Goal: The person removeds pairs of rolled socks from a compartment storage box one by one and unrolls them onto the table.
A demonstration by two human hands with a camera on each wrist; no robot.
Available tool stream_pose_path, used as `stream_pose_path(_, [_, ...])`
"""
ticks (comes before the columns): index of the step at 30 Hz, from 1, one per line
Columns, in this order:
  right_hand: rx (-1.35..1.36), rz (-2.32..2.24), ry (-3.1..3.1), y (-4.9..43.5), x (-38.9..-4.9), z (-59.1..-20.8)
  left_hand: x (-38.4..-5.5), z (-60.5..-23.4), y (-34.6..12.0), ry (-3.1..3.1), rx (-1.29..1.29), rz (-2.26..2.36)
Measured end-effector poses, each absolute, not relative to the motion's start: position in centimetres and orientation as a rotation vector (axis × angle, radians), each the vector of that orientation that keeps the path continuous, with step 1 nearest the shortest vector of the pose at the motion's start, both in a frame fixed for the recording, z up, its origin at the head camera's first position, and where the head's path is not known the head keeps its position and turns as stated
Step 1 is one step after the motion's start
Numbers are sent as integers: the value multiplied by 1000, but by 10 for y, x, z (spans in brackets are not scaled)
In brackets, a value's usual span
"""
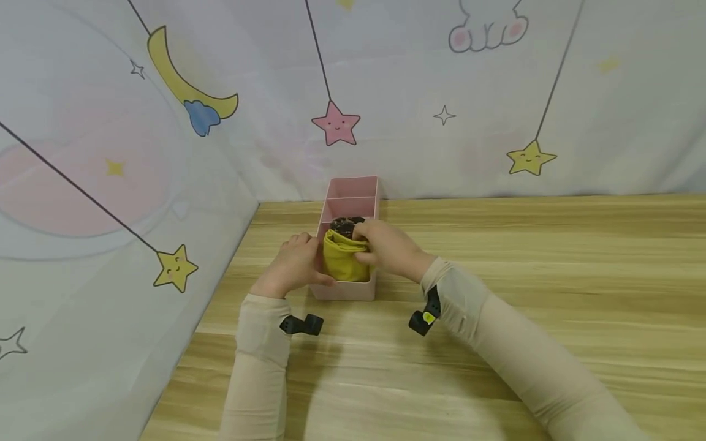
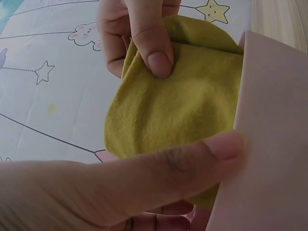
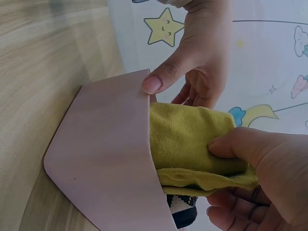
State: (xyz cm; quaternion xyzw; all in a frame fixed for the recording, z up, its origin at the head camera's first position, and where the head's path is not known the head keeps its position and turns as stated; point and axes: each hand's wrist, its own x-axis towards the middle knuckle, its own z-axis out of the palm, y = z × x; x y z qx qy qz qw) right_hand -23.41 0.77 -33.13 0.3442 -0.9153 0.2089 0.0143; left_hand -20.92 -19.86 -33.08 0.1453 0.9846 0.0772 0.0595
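A folded yellow knit cloth (image 1: 343, 263) stands partly inside the front compartment of a long pink divided box (image 1: 344, 291). My right hand (image 1: 394, 248) pinches its upper right edge, thumb on the near face and fingers behind. In the right wrist view the yellow cloth (image 3: 192, 139) sticks up well above the box rim. My left hand (image 1: 292, 260) grips the box at its front left corner, its thumb on the front rim and its fingers along the left side. Behind the yellow cloth, a dark patterned fabric item (image 1: 343, 225) shows, mostly hidden.
The box's two rear compartments (image 1: 353, 187) show bare pink walls. A wood-grain table (image 1: 524, 294) lies under the box. Behind and to the left hangs a white cloth backdrop (image 1: 397, 79) with printed stars and a moon, close to the box's far end.
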Motion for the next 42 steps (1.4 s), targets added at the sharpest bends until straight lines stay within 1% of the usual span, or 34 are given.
stream_pose_path(25, [971,813,-2780,30,-220,-314,-202,-324,-191,3037,473,324])
stream_pose_path(37, [902,866,-2726,47,-213,-317,-197,-320,-186,3087,573,404])
stream_pose_path(42, [841,857,-2707,58,-209,-320,-196,-318,-179,3126,682,432])
